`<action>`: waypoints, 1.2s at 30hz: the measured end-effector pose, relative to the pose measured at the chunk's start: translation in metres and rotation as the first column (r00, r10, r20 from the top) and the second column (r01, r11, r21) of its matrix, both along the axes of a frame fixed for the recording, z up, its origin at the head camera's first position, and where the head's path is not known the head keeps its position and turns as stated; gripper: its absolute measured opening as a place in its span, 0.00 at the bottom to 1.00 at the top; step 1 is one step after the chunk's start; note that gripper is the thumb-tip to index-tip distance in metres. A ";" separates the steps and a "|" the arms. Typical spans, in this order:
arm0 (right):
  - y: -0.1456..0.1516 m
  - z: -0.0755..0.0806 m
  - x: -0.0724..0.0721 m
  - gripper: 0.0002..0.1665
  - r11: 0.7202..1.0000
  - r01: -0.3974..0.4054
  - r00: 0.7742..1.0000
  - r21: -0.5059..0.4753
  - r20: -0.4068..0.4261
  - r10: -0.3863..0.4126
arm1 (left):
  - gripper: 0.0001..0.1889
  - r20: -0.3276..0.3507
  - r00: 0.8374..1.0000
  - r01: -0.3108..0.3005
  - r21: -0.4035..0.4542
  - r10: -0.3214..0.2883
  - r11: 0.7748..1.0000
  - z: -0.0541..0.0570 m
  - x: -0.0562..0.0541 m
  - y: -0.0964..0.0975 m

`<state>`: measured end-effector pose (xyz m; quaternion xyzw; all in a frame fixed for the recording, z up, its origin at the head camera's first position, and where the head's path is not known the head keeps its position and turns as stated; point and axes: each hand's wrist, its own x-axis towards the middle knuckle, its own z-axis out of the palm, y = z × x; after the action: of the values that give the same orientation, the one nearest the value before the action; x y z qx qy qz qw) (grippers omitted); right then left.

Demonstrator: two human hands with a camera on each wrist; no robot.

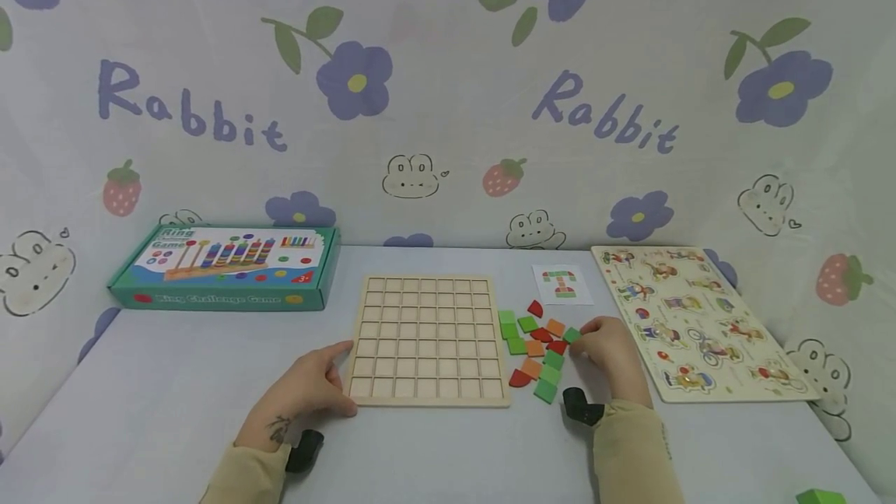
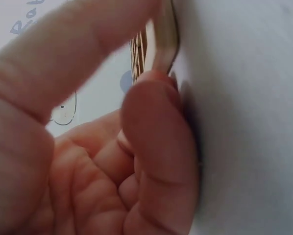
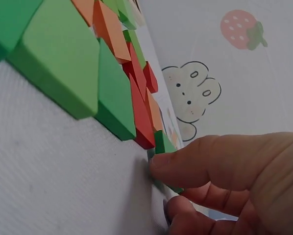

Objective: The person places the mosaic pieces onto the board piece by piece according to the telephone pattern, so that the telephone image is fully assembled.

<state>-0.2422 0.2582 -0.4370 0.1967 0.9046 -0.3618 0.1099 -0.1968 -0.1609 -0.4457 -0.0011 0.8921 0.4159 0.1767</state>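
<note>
In the head view, my left hand (image 1: pixel 304 387) holds the near left corner of a pale wooden grid board (image 1: pixel 427 403), its thumb at the corner and index finger on the left edge. The left wrist view shows the thumb (image 2: pixel 156 122) against the board's corner (image 2: pixel 161 44), other fingers curled in behind. To the board's right, my right hand (image 1: pixel 609 352) pinches a small green square tile (image 1: pixel 572 335) at the edge of a loose group of tiles. Seen from the right wrist, that green tile (image 3: pixel 165 143) is partly hidden by the thumb and fingers.
Green, orange and red tiles (image 1: pixel 534 348) lie beside the board, some red ones quarter-round. Behind them is a pattern card (image 1: pixel 584 292). A picture puzzle board (image 1: pixel 752 360) lies at right, a green game box (image 1: pixel 217 299) at back left. A green object (image 1: pixel 820 497) shows at the lower right.
</note>
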 end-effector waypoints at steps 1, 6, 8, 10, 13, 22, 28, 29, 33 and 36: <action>0.001 0.000 0.000 0.19 1.000 0.002 1.000 -0.012 -0.004 -0.002 | 0.51 -0.001 1.000 -0.002 0.005 0.002 1.000 0.000 0.000 -0.001; 0.004 0.000 -0.001 0.21 0.998 0.033 0.999 -0.058 -0.030 -0.035 | 0.49 -0.007 1.000 -0.011 0.019 0.011 1.000 -0.001 0.000 -0.003; 0.005 0.001 -0.001 0.23 0.996 0.055 0.997 -0.068 -0.046 -0.058 | 0.49 -0.007 1.000 -0.011 0.019 0.011 1.000 -0.001 0.000 -0.003; 0.005 0.001 -0.002 0.24 0.991 0.082 0.994 -0.106 -0.062 -0.089 | 0.49 -0.007 1.000 -0.009 0.020 0.009 1.000 0.000 0.000 -0.004; 0.003 0.002 -0.004 0.25 0.975 0.109 0.989 -0.195 -0.081 -0.127 | 0.50 -0.004 1.000 -0.006 0.026 0.006 1.000 0.000 0.000 -0.005; -0.026 0.015 -0.006 0.25 0.883 0.073 0.973 -0.463 -0.160 -0.164 | 0.50 -0.011 1.000 0.007 0.054 -0.006 0.999 -0.002 0.000 -0.005; -0.069 0.014 -0.010 0.21 0.892 -0.059 0.973 -0.448 -0.224 -0.048 | 0.49 -0.019 1.000 0.005 0.043 -0.004 0.999 -0.004 -0.001 -0.001; -0.076 0.014 -0.012 0.21 0.895 -0.092 0.972 -0.435 -0.233 -0.013 | 0.49 -0.020 1.000 0.001 0.038 0.000 0.999 -0.004 -0.001 0.000; -0.098 0.015 -0.022 0.20 0.904 -0.182 0.967 -0.386 -0.237 0.094 | 0.49 -0.026 1.000 -0.008 0.028 0.009 1.000 -0.001 0.001 0.001; -0.110 0.015 -0.032 0.19 0.923 -0.205 0.967 -0.325 -0.213 0.140 | 0.49 -0.027 1.000 -0.010 0.034 0.011 0.999 -0.001 0.001 0.000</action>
<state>-0.2742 0.1481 -0.4215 0.0590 0.8475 -0.5198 0.0895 -0.1956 -0.1609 -0.4464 0.0026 0.8871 0.4321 0.1625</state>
